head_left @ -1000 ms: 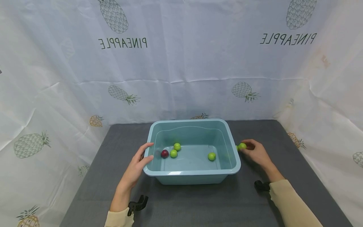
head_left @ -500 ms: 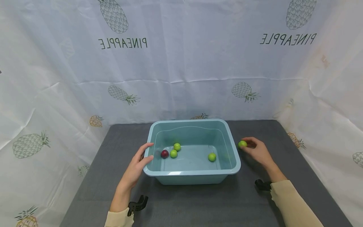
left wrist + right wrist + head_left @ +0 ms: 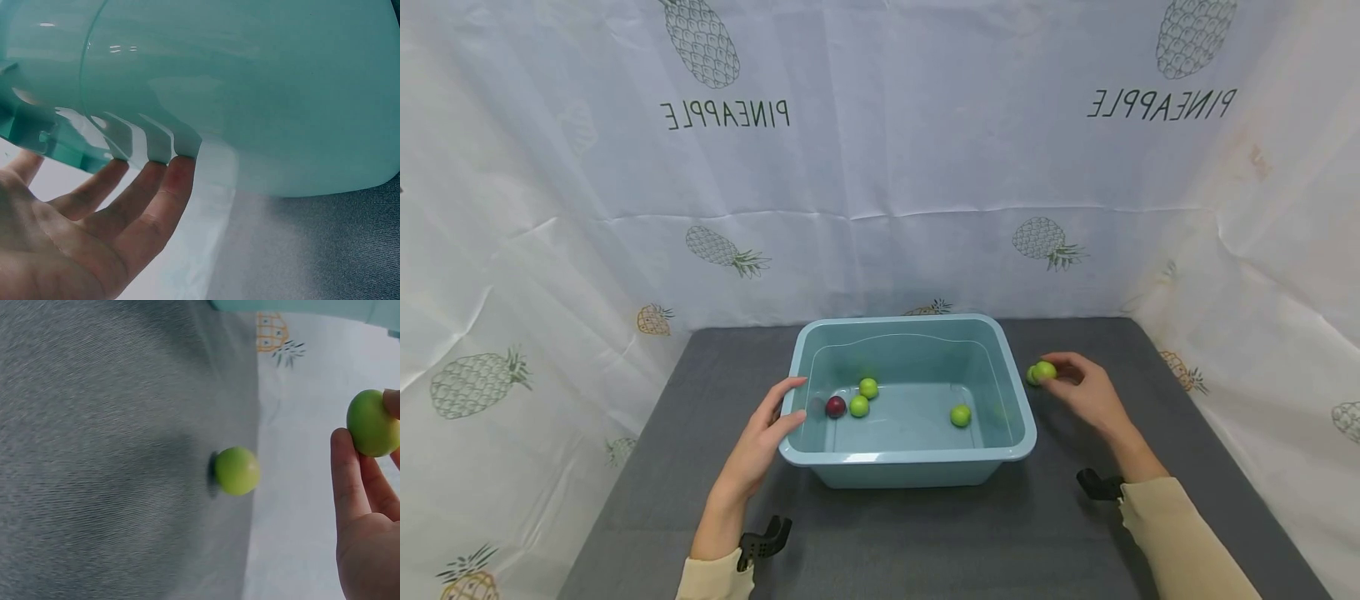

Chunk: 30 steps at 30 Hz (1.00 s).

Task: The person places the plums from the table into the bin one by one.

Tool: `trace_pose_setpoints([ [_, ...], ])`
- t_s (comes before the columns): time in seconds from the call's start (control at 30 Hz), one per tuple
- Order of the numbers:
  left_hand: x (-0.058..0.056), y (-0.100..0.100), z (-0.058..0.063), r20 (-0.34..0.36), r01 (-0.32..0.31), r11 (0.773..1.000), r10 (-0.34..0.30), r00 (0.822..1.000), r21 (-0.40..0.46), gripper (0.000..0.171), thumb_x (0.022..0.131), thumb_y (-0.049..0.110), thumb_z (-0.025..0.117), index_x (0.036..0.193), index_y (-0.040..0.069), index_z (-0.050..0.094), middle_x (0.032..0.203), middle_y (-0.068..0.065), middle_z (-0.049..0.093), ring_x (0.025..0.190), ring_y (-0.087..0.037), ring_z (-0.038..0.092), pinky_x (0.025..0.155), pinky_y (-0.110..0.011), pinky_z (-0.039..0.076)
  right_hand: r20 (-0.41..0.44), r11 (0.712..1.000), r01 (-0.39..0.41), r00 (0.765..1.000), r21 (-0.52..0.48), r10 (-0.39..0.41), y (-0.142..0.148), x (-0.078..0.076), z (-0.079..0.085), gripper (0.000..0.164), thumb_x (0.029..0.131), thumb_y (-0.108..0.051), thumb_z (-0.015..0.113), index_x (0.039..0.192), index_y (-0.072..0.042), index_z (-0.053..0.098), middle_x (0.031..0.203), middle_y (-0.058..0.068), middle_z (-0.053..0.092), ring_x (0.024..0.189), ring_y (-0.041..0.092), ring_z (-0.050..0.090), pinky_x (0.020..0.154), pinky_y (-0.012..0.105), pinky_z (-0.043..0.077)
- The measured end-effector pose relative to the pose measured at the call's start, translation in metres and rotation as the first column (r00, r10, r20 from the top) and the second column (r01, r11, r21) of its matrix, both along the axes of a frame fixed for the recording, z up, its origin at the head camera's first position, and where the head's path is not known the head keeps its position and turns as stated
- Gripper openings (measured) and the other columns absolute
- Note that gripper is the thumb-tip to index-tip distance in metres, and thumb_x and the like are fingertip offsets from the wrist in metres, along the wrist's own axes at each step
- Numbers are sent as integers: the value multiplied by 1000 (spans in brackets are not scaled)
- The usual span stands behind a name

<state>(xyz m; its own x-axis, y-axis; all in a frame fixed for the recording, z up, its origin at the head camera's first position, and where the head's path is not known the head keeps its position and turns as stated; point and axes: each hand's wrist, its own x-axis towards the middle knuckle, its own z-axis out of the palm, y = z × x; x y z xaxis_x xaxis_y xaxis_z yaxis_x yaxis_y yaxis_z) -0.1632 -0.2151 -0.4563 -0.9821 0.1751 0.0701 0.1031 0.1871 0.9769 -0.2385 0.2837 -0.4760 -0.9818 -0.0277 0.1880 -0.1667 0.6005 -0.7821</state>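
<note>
A light blue-green plastic basin (image 3: pixel 908 457) stands mid-table. My left hand (image 3: pixel 763 437) holds its left rim, thumb and forefinger over the edge; in the left wrist view several fingertips (image 3: pixel 181 178) touch the outer wall. To the right of the basin, my right hand (image 3: pixel 1086 396) pinches a small round green fruit (image 3: pixel 1045 371) between thumb and fingers. The right wrist view shows that fruit (image 3: pixel 372 424) above the table and a second green one (image 3: pixel 237 470) resting on the cloth, partly hidden behind the held fruit in the head view.
Inside the basin lie a dark red fruit (image 3: pixel 836 407) and green fruits (image 3: pixel 859 406), two beside the red one and one green fruit (image 3: pixel 960 415) toward the right. Dark grey cloth (image 3: pixel 925 542) covers the table. White pineapple-print sheets (image 3: pixel 880 167) hang at the back and sides.
My right hand has shifted slightly toward the back of the table with the pinched green fruit. The second green fruit beside the basin also appears farther back. My left hand stays put.
</note>
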Motion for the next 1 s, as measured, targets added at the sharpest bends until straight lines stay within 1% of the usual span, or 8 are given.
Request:
trace_pose_setpoints([
  [0.1,0,0,0,-1,-1,1000,1,1000,-1,49,106,22,54,152,16,40,163,-15,22,141,-38,37,101,-53,38,-18,1000,-7,1000,-16,7,-3,2,7,41,95,-18,73,130,1,62,125,21,63,108,23,60,80,14,45],
  [0.23,0,0,0,2,-4,1000,4,1000,-4,49,106,22,55,152,16,40,163,-15,23,140,-39,37,101,-53,38,-35,999,-25,999,-30,24,-6,5,16,43,95,-20,74,131,0,62,125,21,63,104,10,59,81,12,46],
  [0.43,0,0,0,7,-8,1000,8,1000,-4,49,106,23,55,152,17,40,163,-15,22,140,-40,37,101,-54,38,-70,997,-50,996,-51,47,-12,9,30,43,95,-19,74,132,-1,61,125,19,63,102,0,58,82,11,46],
  [0.7,0,1,1,7,-8,1000,8,1000,-2,49,105,22,55,151,17,40,163,-15,21,141,-40,35,103,-57,37,-102,991,-94,991,-98,84,-19,13,45,43,94,-13,74,133,0,60,126,19,62,102,-3,58,84,9,45],
  [1.0,0,1,1,5,-4,1000,4,1000,-1,49,105,22,55,152,16,40,164,-15,20,144,-40,31,104,-60,34,-148,988,-126,983,-89,112,-27,16,62,43,94,-12,74,133,1,60,125,17,62,104,-3,57,88,9,44],
])
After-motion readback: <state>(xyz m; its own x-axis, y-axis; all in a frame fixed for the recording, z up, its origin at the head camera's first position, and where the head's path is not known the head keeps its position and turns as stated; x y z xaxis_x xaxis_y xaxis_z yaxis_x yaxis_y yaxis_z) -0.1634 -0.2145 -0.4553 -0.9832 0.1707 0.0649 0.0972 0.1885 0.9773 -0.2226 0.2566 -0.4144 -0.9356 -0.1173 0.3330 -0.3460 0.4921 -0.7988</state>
